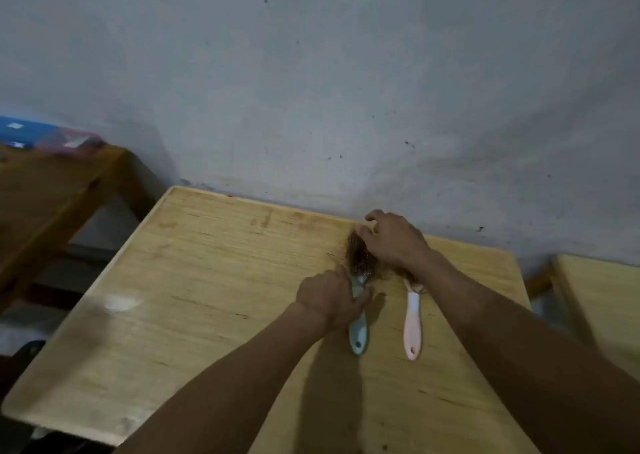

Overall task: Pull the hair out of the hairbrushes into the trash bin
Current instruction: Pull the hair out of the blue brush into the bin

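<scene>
Right now, two bare hands are working on a wooden table (214, 315) that is sitting against a grey wall (311, 90). Two hairbrushes are lying side by side on the table, with their handles pointing toward the person.

The blue hairbrush (358, 336) is lying on the left. The left hand (332, 301) is resting on its handle, just below the bristles, with the fingers curled down around it, so it is holding the brush in place. The end of the blue handle is sticking out under the hand. A thick clump of brown hair (358, 254) is sitting in the bristles of this brush.

The right hand (394, 239) is reaching over the top of the blue brush. Its thumb and fingers are bent and close together at the far tip of the hair, but it is too blurry to tell if they are really pinching it.

The pink hairbrush (412, 322) is lying just beside the blue one, on the right. Its head is mostly hiding under the right wrist, and a little brown hair is peeking out there. Nobody is holding it.

Another wooden table (52, 190) is standing off to the left, with a blue and pink thing (45, 136) lying on it. One more wooden top (602, 301) is showing at the right edge.
</scene>
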A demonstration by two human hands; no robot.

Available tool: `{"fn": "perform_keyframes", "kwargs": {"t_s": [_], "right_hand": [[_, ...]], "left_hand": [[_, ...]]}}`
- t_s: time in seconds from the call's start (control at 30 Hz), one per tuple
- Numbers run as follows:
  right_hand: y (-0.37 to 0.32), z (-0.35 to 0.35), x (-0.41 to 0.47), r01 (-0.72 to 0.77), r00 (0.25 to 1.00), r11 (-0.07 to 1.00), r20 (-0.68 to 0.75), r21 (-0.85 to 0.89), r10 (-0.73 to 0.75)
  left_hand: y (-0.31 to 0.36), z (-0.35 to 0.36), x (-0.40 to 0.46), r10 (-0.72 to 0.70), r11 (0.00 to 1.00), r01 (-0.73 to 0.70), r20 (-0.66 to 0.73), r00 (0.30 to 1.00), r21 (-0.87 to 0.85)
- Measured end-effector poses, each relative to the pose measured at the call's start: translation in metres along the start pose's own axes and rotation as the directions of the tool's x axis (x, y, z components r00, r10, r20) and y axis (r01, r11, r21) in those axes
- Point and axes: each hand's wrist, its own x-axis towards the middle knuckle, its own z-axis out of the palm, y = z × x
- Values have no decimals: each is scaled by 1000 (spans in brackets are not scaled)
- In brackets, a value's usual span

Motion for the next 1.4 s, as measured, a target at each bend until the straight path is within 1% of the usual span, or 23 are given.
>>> {"fn": "perform_keyframes", "kwargs": {"t_s": [0.07, 0.13, 0.23, 0.27, 0.33, 0.43, 0.57, 0.63, 0.73, 0.8, 0.83, 0.87, 0.93, 0.97, 1.0, 1.03, 1.13, 1.3, 1.4], "right_hand": [[3, 4, 10, -29, 999, 998, 21, -53, 30], [5, 6, 19, -66, 996, 996, 50, -64, 70], [6, 13, 34, -31, 996, 992, 77, -125, 41], [6, 15, 39, -22, 995, 989, 95, -148, 36], [6, 17, 50, -5, 994, 985, 111, -171, 25], [2, 21, 60, 7, 996, 984, 89, -179, 9], [-6, 25, 61, -6, 999, 981, 50, -191, 16], [-14, 26, 57, -2, 1000, 980, 27, -201, 7], [-35, 20, 42, -1, 1000, 980, -5, -197, 0], [-50, 11, 26, 6, 1000, 990, -20, -143, -9], [-58, 7, 18, 12, 1000, 993, -24, -116, -15], [-66, 3, 11, 20, 999, 995, -28, -101, -23], [-85, -2, -2, 46, 998, 995, -34, -92, -49], [-94, -3, -8, 60, 997, 994, -35, -90, -63], [-105, -3, -14, 74, 996, 993, -36, -90, -77], [-115, -3, -20, 87, 995, 992, -33, -93, -90], [-144, 2, -35, 132, 991, 988, 3, -83, -132], [-180, 19, -65, 172, 964, 976, 182, 133, -195], [-201, 35, -83, 200, 940, 952, 230, 233, -253]], "left_hand": [[2, 7, 5, -14, 1000, 14, 0, 1000, 10], [1, 12, 12, 6, 999, -5, -15, 1000, 49], [-1, 17, 19, 93, 985, -90, -12, 996, 149], [-3, 19, 22, 112, 980, -105, -34, 993, 167], [-5, 20, 26, 115, 982, -105, -57, 992, 154], [-8, 25, 29, 124, 987, -107, -139, 983, 122], [-16, 34, 24, 150, 989, -143, -240, 959, 45], [-23, 36, 19, 155, 985, -169, -261, 953, -32], [-36, 36, 4, 104, 960, -172, -289, 952, -223], [-47, 35, -8, 58, 913, -159, -265, 963, -375], [-52, 33, -14, 26, 863, -138, -229, 973, -486], [-58, 29, -21, -19, 781, -100, -184, 983, -617], [-68, 20, -36, -105, 565, -26, -103, 989, -825], [-73, 15, -43, -131, 476, -12, -85, 988, -879], [-78, 10, -52, -150, 425, -5, -76, 986, -905], [-83, 7, -61, -171, 405, 0, -76, 982, -914], [-103, 0, -89, -246, 389, -6, -110, 963, -921], [-148, 2, -133, -388, 367, -20, -172, 905, -930], [-175, 5, -160, -444, 345, -45, -205, 873, -938]]}}
